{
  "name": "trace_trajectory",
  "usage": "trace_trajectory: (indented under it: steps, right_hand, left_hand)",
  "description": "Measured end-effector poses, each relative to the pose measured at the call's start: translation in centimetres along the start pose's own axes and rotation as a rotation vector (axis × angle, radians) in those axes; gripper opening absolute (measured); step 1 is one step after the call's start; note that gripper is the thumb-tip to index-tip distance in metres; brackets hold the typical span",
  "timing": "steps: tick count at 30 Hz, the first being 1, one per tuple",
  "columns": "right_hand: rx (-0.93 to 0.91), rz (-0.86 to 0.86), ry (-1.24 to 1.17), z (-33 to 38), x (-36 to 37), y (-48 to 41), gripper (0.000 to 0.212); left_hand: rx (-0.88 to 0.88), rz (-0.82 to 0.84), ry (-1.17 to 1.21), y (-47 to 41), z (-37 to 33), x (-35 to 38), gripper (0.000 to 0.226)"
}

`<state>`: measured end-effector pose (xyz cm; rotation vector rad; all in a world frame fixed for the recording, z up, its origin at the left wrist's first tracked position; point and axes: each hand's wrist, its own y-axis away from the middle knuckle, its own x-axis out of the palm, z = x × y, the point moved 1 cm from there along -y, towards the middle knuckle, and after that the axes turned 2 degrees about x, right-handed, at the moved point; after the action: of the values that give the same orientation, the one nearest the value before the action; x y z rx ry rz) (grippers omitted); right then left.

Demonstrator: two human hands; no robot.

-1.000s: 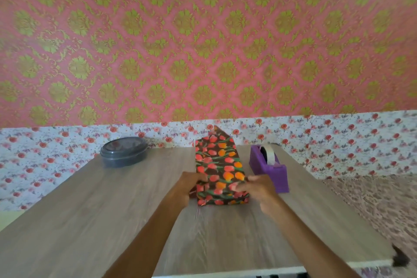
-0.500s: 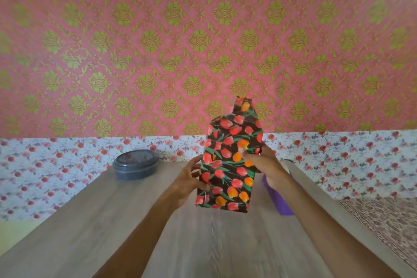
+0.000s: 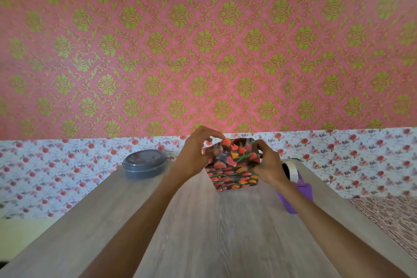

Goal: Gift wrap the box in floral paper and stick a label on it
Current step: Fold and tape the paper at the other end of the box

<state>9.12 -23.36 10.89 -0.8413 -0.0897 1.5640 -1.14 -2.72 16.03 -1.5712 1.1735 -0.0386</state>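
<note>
While left hand (image 3: 191,156) pinches its flap (image 3: 228,145), wrapped box (image 3: 233,174) between hands, right hand (image 3: 268,165) gripping side.

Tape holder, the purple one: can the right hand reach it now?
Probably yes: the tape holder sits just beside the right hand, nothing between them. But that hand grips the wrapped box and must let go first.
</note>
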Motion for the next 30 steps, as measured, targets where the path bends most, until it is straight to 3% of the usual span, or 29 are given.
trace_trajectory:
  steps: [3,7,10,12,14,18,21,24,28,30]
  right_hand:
    - [0.010,-0.040,-0.005,-1.0,0.0,0.4,0.057]
    - [-0.068,-0.083,-0.010,-1.5,-0.1,1.3,0.055]
    - [-0.108,-0.076,-0.021,-2.0,-0.3,1.6,0.053]
    - [-0.120,-0.058,-0.033,-2.4,-0.3,1.6,0.050]
    - [-0.124,-0.037,-0.028,-2.5,-0.4,1.6,0.048]
    - [-0.096,-0.061,-0.126,-3.2,-0.9,1.9,0.048]
    - [-0.103,-0.071,-0.127,-3.8,-1.2,2.2,0.055]
    - [-0.112,-0.058,-0.113,-4.1,-0.9,2.2,0.052]
    - [-0.173,-0.045,-0.029,-4.1,-0.4,2.3,0.045]
    - [-0.189,-0.047,-0.017,-4.4,-0.5,2.4,0.043]
  left_hand:
    - [-0.021,0.076,-0.126,0.7,-0.1,0.9,0.036]
    - [-0.004,0.041,-0.156,1.3,-1.1,1.7,0.019]
    - [0.007,0.092,-0.192,1.2,-1.3,1.9,0.032]
    - [-0.011,0.131,-0.186,1.0,-1.4,2.0,0.028]
    - [-0.035,0.110,-0.181,0.8,-1.7,1.9,0.015]
    - [-0.106,-0.011,-0.086,0.5,-1.5,1.5,0.024]
    - [-0.101,0.064,-0.124,0.9,-0.9,1.5,0.013]
    - [-0.111,0.116,-0.101,1.5,-1.1,2.4,0.018]
    - [-0.147,0.107,-0.128,1.8,-1.8,3.8,0.005]
    - [-0.179,0.075,-0.156,2.0,-2.0,4.3,0.010]
